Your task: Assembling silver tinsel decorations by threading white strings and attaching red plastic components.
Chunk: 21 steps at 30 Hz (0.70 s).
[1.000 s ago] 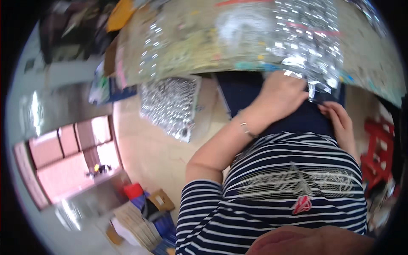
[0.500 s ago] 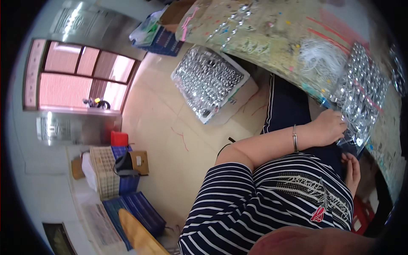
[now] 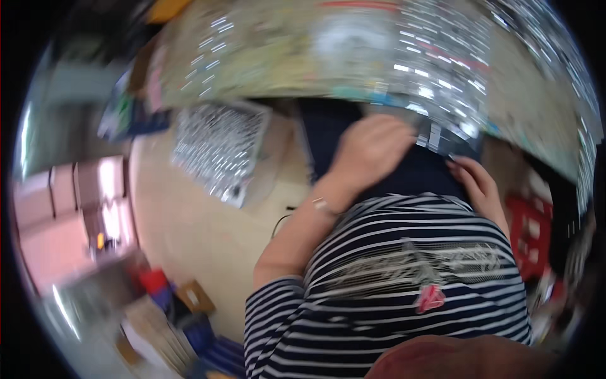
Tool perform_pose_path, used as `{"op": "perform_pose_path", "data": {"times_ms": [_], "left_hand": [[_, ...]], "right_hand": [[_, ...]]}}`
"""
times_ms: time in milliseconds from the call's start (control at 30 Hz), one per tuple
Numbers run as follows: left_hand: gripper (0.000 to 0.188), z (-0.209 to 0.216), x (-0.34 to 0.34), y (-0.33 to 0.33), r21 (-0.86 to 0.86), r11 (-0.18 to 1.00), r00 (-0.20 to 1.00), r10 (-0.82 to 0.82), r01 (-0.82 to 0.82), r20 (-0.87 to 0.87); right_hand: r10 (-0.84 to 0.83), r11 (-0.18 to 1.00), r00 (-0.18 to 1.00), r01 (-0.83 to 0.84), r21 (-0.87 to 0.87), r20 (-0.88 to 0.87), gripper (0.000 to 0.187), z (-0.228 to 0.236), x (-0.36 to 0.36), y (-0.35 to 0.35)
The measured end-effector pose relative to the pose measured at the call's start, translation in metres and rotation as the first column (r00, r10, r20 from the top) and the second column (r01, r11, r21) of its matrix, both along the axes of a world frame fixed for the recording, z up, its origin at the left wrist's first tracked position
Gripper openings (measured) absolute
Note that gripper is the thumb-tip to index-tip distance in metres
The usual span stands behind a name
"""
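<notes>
Silver and mirror-bright, the dense band of small pieces [image 3: 442, 54] lies on the right part of the pale, stained table [image 3: 271, 69] in my feed, its lower end reaching the near edge above the dark trousers [image 3: 328, 126]. Motion blur smears its glints into short white dashes, and a thin red streak crosses it. I see the left hand [image 3: 377, 148] just left of that end, fingers curled, and the right hand [image 3: 481, 189] just below, fingers bent; whether either grips anything, I cannot tell.

Bright window [image 3: 71, 218] at left, pale floor [image 3: 189, 234], red stool [image 3: 529, 237] right.
</notes>
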State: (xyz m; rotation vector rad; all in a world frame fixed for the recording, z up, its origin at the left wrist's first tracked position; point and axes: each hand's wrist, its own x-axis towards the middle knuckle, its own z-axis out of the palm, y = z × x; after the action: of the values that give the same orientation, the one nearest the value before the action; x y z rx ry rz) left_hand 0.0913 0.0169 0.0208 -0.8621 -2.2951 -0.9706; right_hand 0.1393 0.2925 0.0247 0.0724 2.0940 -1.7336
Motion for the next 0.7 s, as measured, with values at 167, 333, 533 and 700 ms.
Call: {"op": "perform_pose_path", "data": {"times_ms": [167,333,533,700], "left_hand": [[0.009,0.002,0.009,-0.019,0.056,0.984,0.977,0.162,-0.171,0.136],[0.014,-0.025,0.013,-0.053,0.136,0.931,0.909,0.287,-0.339,0.302],[0.030,-0.026,-0.014,-0.045,-0.097,0.960,0.963,0.268,-0.264,0.031],[0.034,-0.021,-0.037,-0.028,-0.207,0.969,0.991,0.133,-0.137,-0.032]], "right_hand": [[0.005,0.988,0.996,0.009,0.156,-0.092,0.028,-0.011,0.004,0.032],[-0.045,0.968,0.991,0.075,0.238,-0.130,0.029,0.006,0.011,0.047],[0.079,0.926,0.855,0.127,0.354,-0.512,0.042,0.003,-0.011,0.049],[0.320,0.814,0.759,0.087,0.575,-0.567,0.043,-0.003,-0.030,0.042]]}}
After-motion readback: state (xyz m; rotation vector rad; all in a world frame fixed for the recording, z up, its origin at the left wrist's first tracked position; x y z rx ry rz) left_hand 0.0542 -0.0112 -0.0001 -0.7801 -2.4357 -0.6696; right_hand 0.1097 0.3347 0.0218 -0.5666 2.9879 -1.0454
